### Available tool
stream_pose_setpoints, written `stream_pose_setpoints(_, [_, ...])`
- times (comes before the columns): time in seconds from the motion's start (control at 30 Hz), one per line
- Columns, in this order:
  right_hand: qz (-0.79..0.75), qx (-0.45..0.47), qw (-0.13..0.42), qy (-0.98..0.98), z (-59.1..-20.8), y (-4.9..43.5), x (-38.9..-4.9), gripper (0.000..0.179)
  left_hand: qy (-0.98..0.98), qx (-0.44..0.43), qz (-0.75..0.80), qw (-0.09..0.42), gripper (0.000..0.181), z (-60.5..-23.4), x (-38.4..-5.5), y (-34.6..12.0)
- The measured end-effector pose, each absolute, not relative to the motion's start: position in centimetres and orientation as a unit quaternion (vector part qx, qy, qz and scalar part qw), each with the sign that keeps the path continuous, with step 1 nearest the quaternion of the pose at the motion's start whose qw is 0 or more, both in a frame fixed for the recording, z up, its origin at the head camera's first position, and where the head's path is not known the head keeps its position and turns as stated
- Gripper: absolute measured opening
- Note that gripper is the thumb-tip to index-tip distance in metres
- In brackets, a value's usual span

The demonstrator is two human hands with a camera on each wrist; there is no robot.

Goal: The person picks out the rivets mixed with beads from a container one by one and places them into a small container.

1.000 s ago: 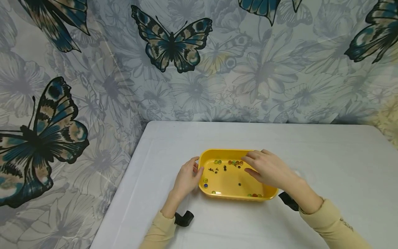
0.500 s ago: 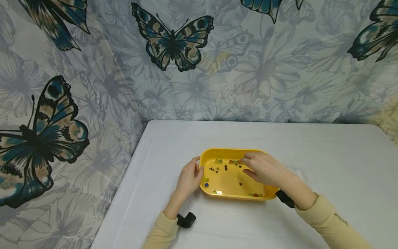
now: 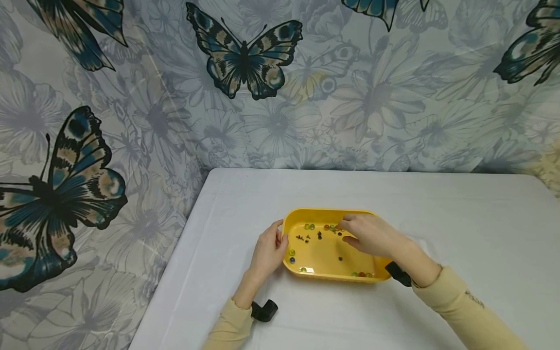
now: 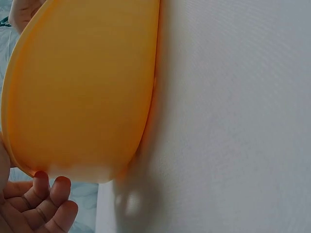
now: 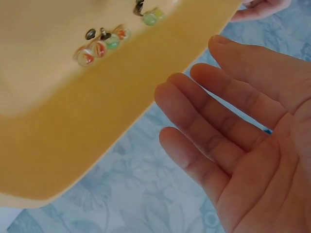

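Observation:
A shallow yellow tray (image 3: 315, 267) stands on the white table, with glass marbles and small dark metal pieces in it. My left hand (image 3: 268, 250) holds the tray's left end, thumb at the rim; the left wrist view shows its curled fingers (image 4: 60, 189) against the outer wall. Over the tray's right half hovers my right hand (image 3: 369, 236), fingers spread and loosely bent, nothing in its palm (image 5: 262, 170). Its fingertips are close to the row of orange and green marbles (image 5: 99, 48) along the far wall. Dark pieces (image 3: 320, 235) lie scattered near that row.
More marbles sit by the near wall (image 3: 362, 274), and a yellow marble (image 3: 292, 252) and a blue marble (image 3: 292, 260) lie at the left end. White table (image 3: 245, 194) surrounds the tray. Behind it rises a wall (image 3: 280, 131) with butterfly print.
My right hand has shifted slightly left over the tray, covering part of the far marble row. The left hand stays at the tray's end. The whole head view has drifted a little.

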State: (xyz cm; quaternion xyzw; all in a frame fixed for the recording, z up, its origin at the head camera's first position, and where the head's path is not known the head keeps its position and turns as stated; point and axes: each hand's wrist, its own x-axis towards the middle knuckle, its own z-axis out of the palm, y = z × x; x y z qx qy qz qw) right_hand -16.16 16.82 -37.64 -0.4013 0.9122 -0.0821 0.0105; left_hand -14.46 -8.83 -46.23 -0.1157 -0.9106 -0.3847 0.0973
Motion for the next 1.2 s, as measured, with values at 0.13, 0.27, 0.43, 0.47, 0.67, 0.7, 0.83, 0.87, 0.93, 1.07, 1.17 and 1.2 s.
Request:
stream_pose_setpoints(0.13, [-0.078,-0.396,0.024,0.915,-37.7,16.6,-16.4,0.019,-0.910,-0.114,-0.387,0.094,0.038,-46.1,-14.4,-8.8])
stream_pose_setpoints(0.27, [-0.069,-0.394,0.038,0.916,-37.8,16.4,-16.6,0.018,-0.909,-0.114,-0.389,0.094,0.038,-46.1,-14.3,-8.8])
stream_pose_setpoints(0.43, [-0.072,-0.397,0.055,0.914,-37.9,16.3,-16.8,0.017,-0.908,-0.118,-0.390,0.097,0.039,-46.2,-14.3,-8.8])
stream_pose_setpoints(0.47, [-0.073,-0.397,0.059,0.913,-37.9,16.2,-16.8,0.016,-0.908,-0.119,-0.390,0.097,0.039,-46.3,-14.4,-8.8])
stream_pose_setpoints(0.67, [-0.077,-0.394,0.101,0.910,-38.0,15.7,-17.2,0.011,-0.907,-0.120,-0.393,0.098,0.039,-46.4,-14.5,-8.8])
stream_pose_setpoints(0.7, [-0.077,-0.393,0.109,0.910,-38.0,15.6,-17.2,0.011,-0.906,-0.121,-0.393,0.098,0.039,-46.4,-14.5,-8.8])
stream_pose_setpoints(0.83, [-0.072,-0.390,0.131,0.909,-38.3,15.2,-17.2,0.012,-0.906,-0.122,-0.393,0.097,0.039,-46.4,-14.5,-8.8])
stream_pose_setpoints(0.87, [-0.072,-0.390,0.134,0.908,-38.4,15.1,-17.2,0.012,-0.907,-0.122,-0.392,0.097,0.039,-46.3,-14.5,-8.8])
stream_pose_setpoints(0.93, [-0.073,-0.393,0.139,0.906,-38.6,15.0,-17.2,0.013,-0.907,-0.121,-0.392,0.096,0.039,-46.3,-14.5,-8.8])
stream_pose_setpoints(1.07, [-0.084,-0.402,0.146,0.900,-38.9,14.9,-17.3,0.013,-0.907,-0.118,-0.393,0.094,0.039,-46.3,-14.5,-8.8])
stream_pose_setpoints(1.17, [-0.094,-0.409,0.154,0.895,-39.0,14.9,-17.4,0.015,-0.907,-0.115,-0.394,0.091,0.039,-46.3,-14.5,-8.7])
stream_pose_setpoints(1.2, [-0.097,-0.411,0.158,0.893,-39.0,14.9,-17.4,0.016,-0.908,-0.115,-0.393,0.091,0.039,-46.3,-14.5,-8.7])
